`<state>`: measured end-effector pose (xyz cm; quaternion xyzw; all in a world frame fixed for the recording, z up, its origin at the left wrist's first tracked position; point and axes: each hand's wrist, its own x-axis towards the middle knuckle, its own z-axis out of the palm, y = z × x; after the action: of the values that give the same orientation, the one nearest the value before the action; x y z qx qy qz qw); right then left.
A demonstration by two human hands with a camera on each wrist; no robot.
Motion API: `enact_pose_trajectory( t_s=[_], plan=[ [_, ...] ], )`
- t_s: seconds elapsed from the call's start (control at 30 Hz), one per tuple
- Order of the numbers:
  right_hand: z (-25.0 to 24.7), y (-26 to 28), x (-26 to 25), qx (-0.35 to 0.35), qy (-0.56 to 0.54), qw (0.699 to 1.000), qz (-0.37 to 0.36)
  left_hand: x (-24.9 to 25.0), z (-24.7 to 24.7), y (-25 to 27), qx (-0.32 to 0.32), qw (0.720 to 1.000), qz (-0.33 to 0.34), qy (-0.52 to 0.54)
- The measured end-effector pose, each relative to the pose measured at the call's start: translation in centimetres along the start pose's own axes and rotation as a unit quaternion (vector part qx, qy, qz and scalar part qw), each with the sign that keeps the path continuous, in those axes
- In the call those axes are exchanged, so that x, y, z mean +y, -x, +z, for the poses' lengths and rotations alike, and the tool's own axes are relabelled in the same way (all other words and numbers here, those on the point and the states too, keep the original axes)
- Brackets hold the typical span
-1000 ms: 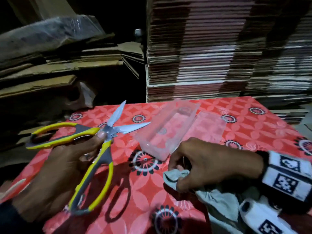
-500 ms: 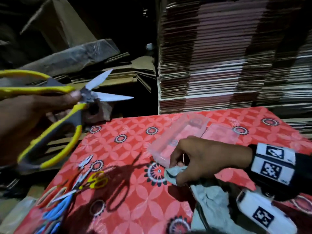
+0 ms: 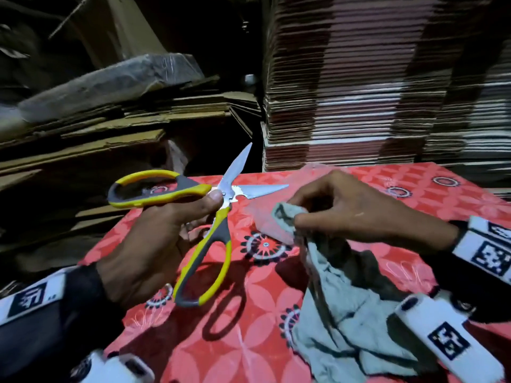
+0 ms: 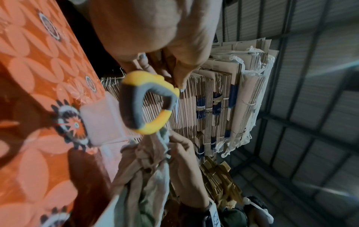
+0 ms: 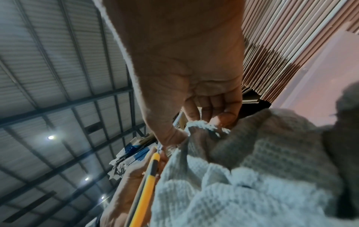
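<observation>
Scissors (image 3: 231,190), yellow-handled, hung wide open above the red table (image 3: 414,189) — the left hand (image 3: 154,244) gripped them at the pivot, thumb on top. At three o'clock from them the right hand (image 3: 354,208) pinched a grey cloth (image 3: 345,322) between thumb and fingertips — its wrist band (image 3: 489,250) bore code squares.

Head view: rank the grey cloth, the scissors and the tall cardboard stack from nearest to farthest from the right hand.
1. Grey cloth: pinched in the right hand.
2. Scissors: just left, gripped by the left hand.
3. Cardboard stack: farthest, at the back.
</observation>
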<state>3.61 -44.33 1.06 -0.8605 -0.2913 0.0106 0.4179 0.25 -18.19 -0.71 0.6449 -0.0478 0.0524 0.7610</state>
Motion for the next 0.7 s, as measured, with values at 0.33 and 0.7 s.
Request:
enact_pose_trajectory(
  t_s=[0.33, 0.7],
  plan=[
    [0.4, 7.0, -3.3, 0.141, -0.056, 0.988, -0.013, -1.6, 1.2, 6.5, 0.016, 0.998, -0.008, 0.062],
    [4.9, 10.9, -4.4, 0.303, -0.263, 0.916, 0.016, -2.8, 4.3, 11.1, 0.049, 0.974, -0.044, 0.218]
  ],
)
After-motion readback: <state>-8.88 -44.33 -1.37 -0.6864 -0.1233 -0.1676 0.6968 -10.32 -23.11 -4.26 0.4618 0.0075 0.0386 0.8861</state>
